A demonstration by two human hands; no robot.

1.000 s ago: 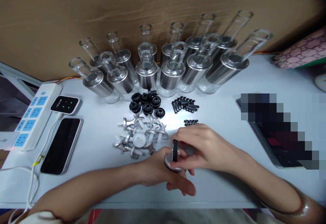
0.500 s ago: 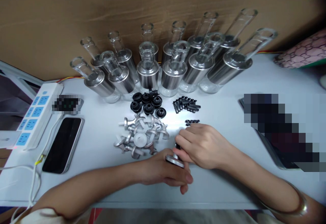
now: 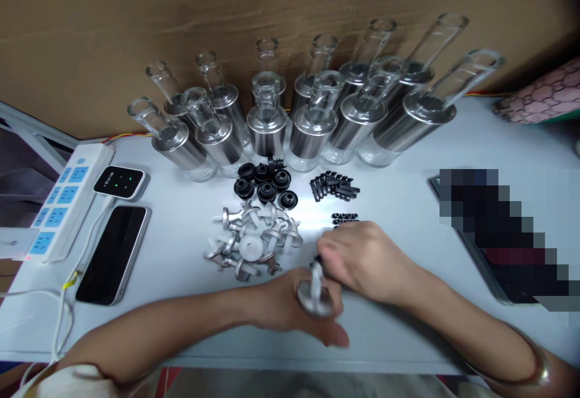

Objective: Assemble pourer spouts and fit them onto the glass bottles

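My left hand [image 3: 290,306] holds a small silver metal cap with a stem [image 3: 312,294], its flat disc turned toward me. My right hand [image 3: 362,259] sits right against it, fingertips pinched on a small black piece at the stem's tip. Both hands hover just above the white table [image 3: 399,205] near its front edge. A pile of several more silver caps [image 3: 254,241] lies just left of the hands. Behind it lie black rubber rings [image 3: 265,183], black pins [image 3: 335,185] and tiny black sleeves [image 3: 344,217].
Several glass bottles with silver collars [image 3: 312,120] stand in rows along the brown back wall. A power strip [image 3: 58,205], a small black device with green lights [image 3: 120,182] and a phone [image 3: 113,253] lie at left. A blurred dark tablet [image 3: 498,229] lies at right.
The black piece that stood upright on the cap has been pushed into the stem. My left hand has tilted the cap so its disc faces me; the right hand stays at the stem.
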